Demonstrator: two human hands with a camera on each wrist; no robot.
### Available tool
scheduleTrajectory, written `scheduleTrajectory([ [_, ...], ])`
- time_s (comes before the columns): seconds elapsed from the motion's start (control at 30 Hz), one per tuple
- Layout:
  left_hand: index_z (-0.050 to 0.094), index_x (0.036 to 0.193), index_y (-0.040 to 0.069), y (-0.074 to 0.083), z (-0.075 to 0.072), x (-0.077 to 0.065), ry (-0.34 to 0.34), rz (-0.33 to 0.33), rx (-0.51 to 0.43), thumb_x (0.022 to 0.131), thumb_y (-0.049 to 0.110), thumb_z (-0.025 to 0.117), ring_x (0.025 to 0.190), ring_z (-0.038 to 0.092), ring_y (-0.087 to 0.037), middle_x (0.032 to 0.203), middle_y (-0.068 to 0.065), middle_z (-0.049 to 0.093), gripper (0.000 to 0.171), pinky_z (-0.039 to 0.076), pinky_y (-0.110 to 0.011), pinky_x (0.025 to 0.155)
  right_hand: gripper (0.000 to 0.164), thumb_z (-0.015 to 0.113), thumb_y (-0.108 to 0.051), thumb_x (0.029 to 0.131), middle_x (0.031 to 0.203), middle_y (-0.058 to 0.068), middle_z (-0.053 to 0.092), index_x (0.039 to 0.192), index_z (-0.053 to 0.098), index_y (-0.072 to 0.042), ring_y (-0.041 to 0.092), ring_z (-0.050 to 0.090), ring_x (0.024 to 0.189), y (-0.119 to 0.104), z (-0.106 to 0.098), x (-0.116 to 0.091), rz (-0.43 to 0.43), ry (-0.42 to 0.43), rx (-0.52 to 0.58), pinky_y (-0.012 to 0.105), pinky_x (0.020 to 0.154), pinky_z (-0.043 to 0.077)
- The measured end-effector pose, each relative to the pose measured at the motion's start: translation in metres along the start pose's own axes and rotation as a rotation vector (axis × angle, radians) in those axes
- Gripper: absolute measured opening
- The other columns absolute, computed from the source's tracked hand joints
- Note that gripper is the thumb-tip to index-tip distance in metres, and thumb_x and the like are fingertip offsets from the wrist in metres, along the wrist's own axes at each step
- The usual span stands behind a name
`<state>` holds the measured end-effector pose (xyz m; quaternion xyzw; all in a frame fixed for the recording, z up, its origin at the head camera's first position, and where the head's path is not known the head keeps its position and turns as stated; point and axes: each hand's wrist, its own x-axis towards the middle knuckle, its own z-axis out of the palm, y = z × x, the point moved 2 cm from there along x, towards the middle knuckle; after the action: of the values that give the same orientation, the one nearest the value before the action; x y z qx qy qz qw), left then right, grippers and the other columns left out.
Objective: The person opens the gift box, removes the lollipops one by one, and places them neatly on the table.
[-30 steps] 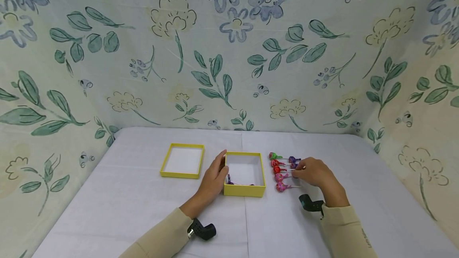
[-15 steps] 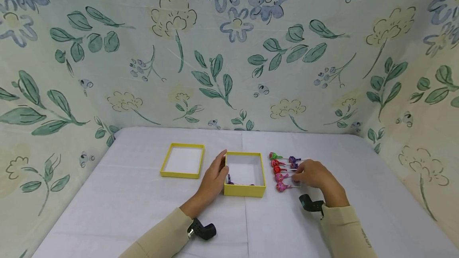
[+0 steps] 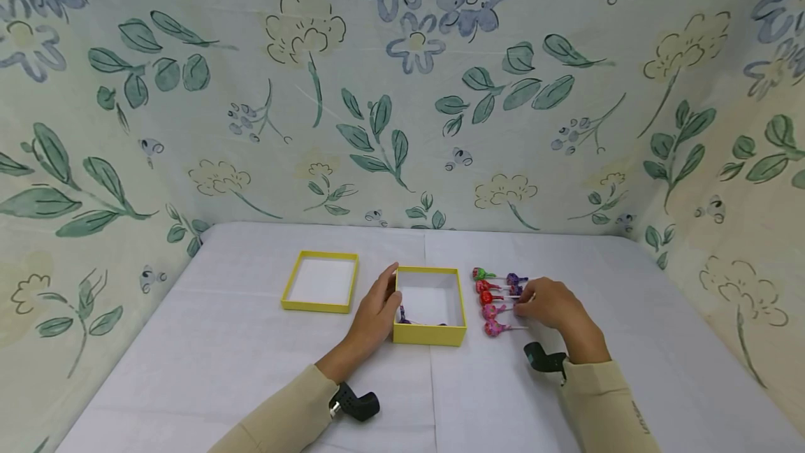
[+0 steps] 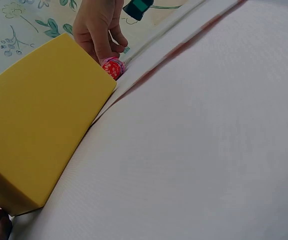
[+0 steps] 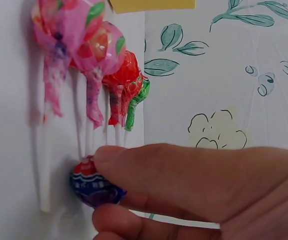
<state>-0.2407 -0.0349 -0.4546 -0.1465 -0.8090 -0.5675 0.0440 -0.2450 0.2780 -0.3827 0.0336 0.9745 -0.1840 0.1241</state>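
My left hand (image 3: pixel 375 310) holds the left side of an open yellow box (image 3: pixel 430 335), whose inside is white. Part of a purple-wrapped lollipop (image 3: pixel 402 314) shows inside it, against the left wall. To the box's right, my right hand (image 3: pixel 553 303) pinches a blue-and-red wrapped lollipop (image 5: pixel 96 182) by its head between thumb and fingers, close over the cloth. Beside it lies a column of lollipops with heads toward the box: green (image 3: pixel 481 273), red (image 3: pixel 487 297) and pink (image 3: pixel 493 328). Purple lollipops (image 3: pixel 516 279) lie across their stick ends, partly hidden by my right hand.
A shallow yellow lid (image 3: pixel 314 308), white inside, lies left of the box. White cloth (image 3: pixel 220 341) covers the table. A floral curtain (image 3: pixel 402 124) stands behind it and along both sides.
My right hand shifts only slightly at the lollipops. My left hand, the box and the lid stay where they were.
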Motion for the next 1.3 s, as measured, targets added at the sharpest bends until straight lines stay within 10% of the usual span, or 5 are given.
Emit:
scheduleTrajectory([
  [0.83, 0.025, 0.152, 0.028, 0.001, 0.0, 0.0, -0.005, -0.001, 0.003, 0.102, 0.016, 0.04, 0.136, 0.038, -0.02, 0.151, -0.004, 0.037, 0.054, 0.034, -0.039, 0.111, 0.025, 0.074, -0.022, 0.083, 0.101, 0.018, 0.062, 0.098, 0.066, -0.003, 0.033, 0.052, 0.088, 0.0, -0.006, -0.003, 0.078, -0.005, 0.011, 0.045, 0.07, 0.053],
  [1.3, 0.025, 0.152, 0.03, 0.001, 0.0, -0.001, -0.01, -0.018, -0.005, 0.103, 0.019, 0.04, 0.136, 0.038, -0.017, 0.151, -0.002, 0.037, 0.052, 0.033, -0.038, 0.112, 0.023, 0.072, -0.023, 0.086, 0.088, 0.008, 0.065, 0.098, 0.068, -0.005, 0.025, 0.055, 0.081, -0.02, -0.015, -0.013, -0.045, 0.054, 0.007, 0.039, 0.065, 0.053],
])
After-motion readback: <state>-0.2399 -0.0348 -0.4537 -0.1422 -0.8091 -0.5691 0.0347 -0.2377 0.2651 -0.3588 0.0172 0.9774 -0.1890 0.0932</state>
